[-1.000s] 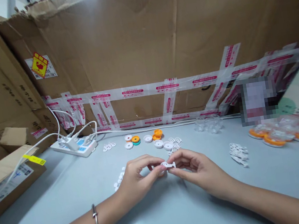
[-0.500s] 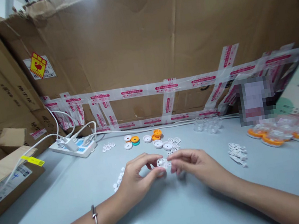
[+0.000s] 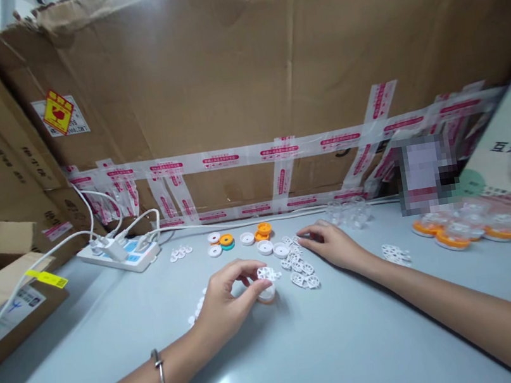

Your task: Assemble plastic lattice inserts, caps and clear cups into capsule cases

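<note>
My left hand is closed, thumb and fingers pinching a small white openwork plastic piece. Just beneath that piece shows a round white cap with an orange lower edge; I cannot tell whether the hand holds it too. My right hand reaches further back, its fingertips closed at the edge of a white openwork piece in the loose group. More such openwork pieces lie between the hands. Behind them are white round caps and stacked orange caps.
A white power strip with cables stands at the back left beside an open carton. Clear plastic parts and orange-based clear assemblies sit at the right. More openwork pieces lie near my right forearm. Tall cardboard closes off the back.
My right hand has left the piece near my left hand and moved back to the loose openwork pieces. My left hand keeps its piece; the white and orange cap beneath now shows.
</note>
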Demonstrator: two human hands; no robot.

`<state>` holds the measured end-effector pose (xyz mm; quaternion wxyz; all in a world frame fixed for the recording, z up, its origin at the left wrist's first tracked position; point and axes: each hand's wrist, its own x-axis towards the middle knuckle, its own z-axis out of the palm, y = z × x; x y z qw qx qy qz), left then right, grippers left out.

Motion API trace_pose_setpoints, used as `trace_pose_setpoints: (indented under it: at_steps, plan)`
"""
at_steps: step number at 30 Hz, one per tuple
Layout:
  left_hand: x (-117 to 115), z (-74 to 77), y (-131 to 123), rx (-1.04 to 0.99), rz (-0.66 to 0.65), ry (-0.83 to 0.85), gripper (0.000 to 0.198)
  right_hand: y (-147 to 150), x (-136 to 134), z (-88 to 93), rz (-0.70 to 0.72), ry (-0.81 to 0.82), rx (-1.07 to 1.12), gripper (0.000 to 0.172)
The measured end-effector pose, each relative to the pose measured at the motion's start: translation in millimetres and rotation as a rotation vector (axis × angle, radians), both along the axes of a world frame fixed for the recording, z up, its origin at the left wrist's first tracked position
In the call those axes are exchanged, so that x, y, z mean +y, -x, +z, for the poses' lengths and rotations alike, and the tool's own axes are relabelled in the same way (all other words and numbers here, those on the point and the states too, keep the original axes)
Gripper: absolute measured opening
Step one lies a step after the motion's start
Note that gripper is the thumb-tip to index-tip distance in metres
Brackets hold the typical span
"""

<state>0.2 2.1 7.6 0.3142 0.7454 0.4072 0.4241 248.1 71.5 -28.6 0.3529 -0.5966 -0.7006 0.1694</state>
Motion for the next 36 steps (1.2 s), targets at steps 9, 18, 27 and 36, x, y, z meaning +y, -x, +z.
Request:
trace_pose_setpoints:
  at_steps: [9, 18, 27, 36]
  plan:
    - [0, -0.4, -1, 0.022, -0.015, -0.020, 0.015, 1, 0, 1.5, -0.023, 0.020, -0.017, 0.026]
    - [1, -2.0, -2, 0.028, -0.016, -0.029, 0.013, 2, -2, 3.8, -0.013, 0.024, 0.117, 0.014]
    - [-1, -1.9, -1, 0.033, -0.007, 0.030, 0.013, 20, -40, 25.9, 0.114, 0.019, 0.504, 0.028]
    - [-4, -2.9, -3, 0.012, -0.045, 0.067, 0.016, 59, -85, 47.0, 0.232, 0.142, 0.581, 0.021]
